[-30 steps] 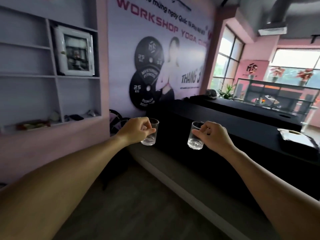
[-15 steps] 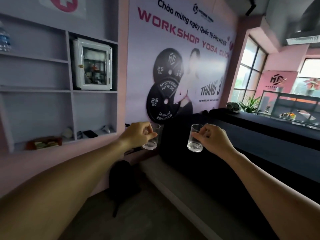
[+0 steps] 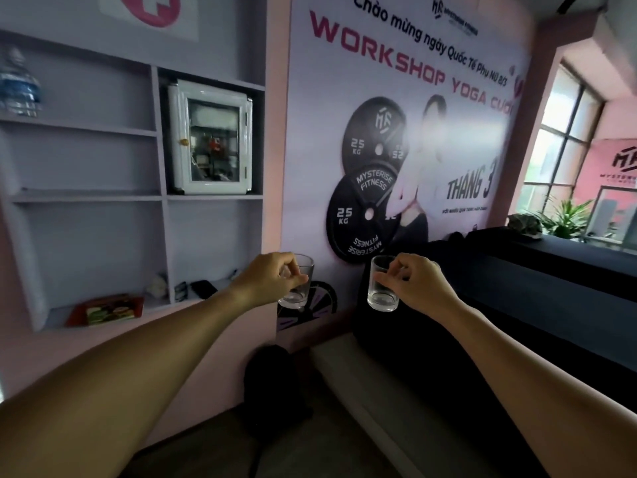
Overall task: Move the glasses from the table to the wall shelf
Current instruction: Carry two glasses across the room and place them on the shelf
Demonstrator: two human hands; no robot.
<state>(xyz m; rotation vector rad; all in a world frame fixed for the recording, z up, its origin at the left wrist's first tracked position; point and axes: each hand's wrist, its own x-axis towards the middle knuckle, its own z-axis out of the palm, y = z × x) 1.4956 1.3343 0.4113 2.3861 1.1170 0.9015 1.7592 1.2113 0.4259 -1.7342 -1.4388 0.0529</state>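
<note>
Fingers partly hide both clear, empty glasses: the left hand point(image 3: 265, 282) pinches one glass point(image 3: 299, 288), the right hand point(image 3: 417, 282) another point(image 3: 382, 288), held in mid-air near the wall shelf point(image 3: 96, 198).

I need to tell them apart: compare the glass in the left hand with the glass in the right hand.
The left glass is mostly hidden behind the left hand; the right glass shows nearly whole beside the right hand. The left glass tilts slightly; the right glass hangs nearly upright. Both are clear, empty tumblers held near the rim.
</note>
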